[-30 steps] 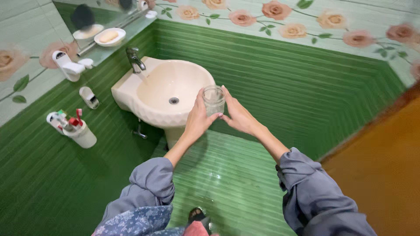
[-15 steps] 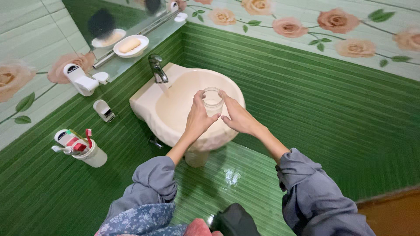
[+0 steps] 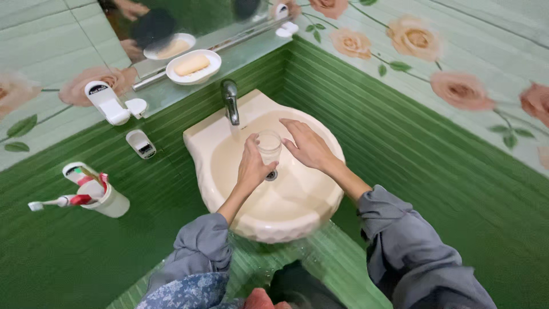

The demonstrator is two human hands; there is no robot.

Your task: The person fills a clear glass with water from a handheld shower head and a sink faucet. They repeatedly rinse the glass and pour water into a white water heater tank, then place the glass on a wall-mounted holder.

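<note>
Glass (image 3: pixel 268 145) between both hands' fingers (image 3: pixel 255 150)

My left hand (image 3: pixel 255 166) and right hand (image 3: pixel 309 146) are bare: no gloves, rings, watch or bracelets visible. Both forearms are uncovered from wrist to near the elbow. Each arm wears a loose grey-blue sleeve, left sleeve (image 3: pixel 197 252) and right sleeve (image 3: pixel 409 252), pushed up and bunched into soft folds. The fabric is plain and matte, without buttons or cuffs in view. Below the left sleeve, a blue garment (image 3: pixel 186 292) with a small pale speckled print shows at the lower edge.
</note>
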